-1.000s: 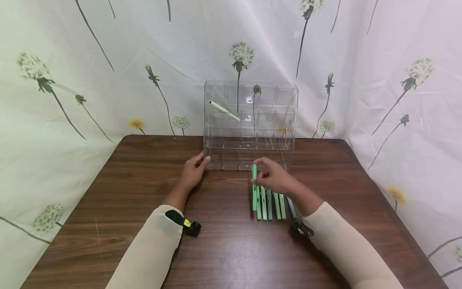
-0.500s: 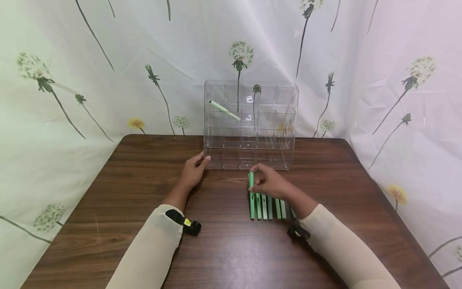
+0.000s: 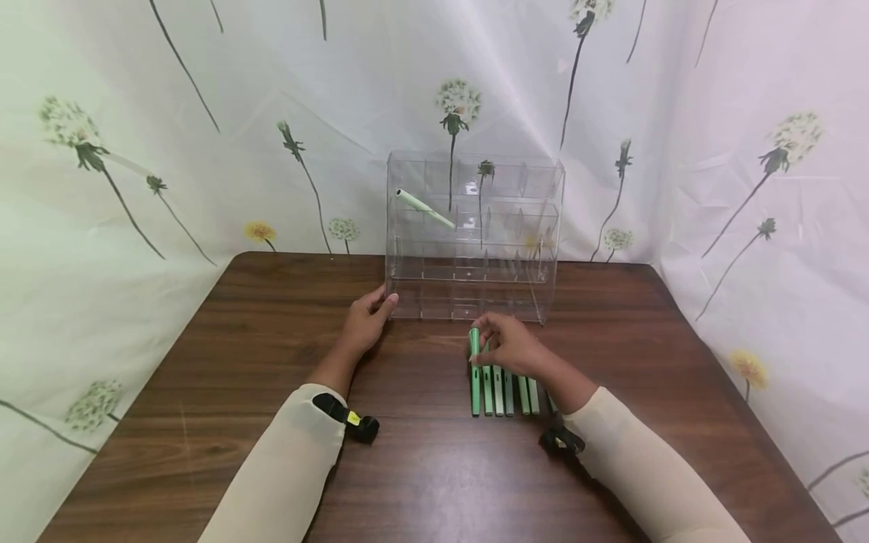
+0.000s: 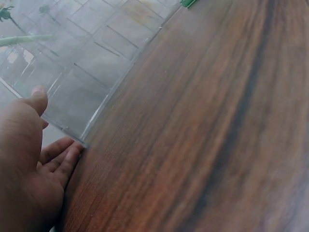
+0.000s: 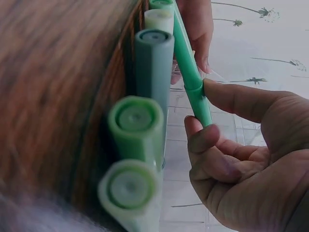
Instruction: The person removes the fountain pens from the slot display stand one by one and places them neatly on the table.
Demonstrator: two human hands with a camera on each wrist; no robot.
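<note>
My right hand (image 3: 512, 345) pinches a bright green pen (image 3: 475, 388) near its capped upper end, thumb on one side and fingertips on the other. This pen lies at the left end of a row of green, pale and grey-blue pens (image 5: 154, 63), partly hidden under the hand. My left hand (image 3: 365, 323) holds the lower left corner of a clear tiered pen rack (image 3: 468, 264), its thumb (image 4: 38, 99) at the front edge and its fingers (image 4: 63, 159) by the bottom corner. A pale green pen (image 3: 424, 207) leans slantwise in an upper tier of the rack.
The brown wood-grain table (image 3: 271, 483) has a back edge near the rack. Behind it hangs a white curtain (image 3: 326, 90) printed with dandelions. Black straps with small devices sit at both wrists.
My right hand has moved slightly down and towards me, lowering the bright green pen beside the row so its near end lines up with the others. My left hand stays at the rack.
</note>
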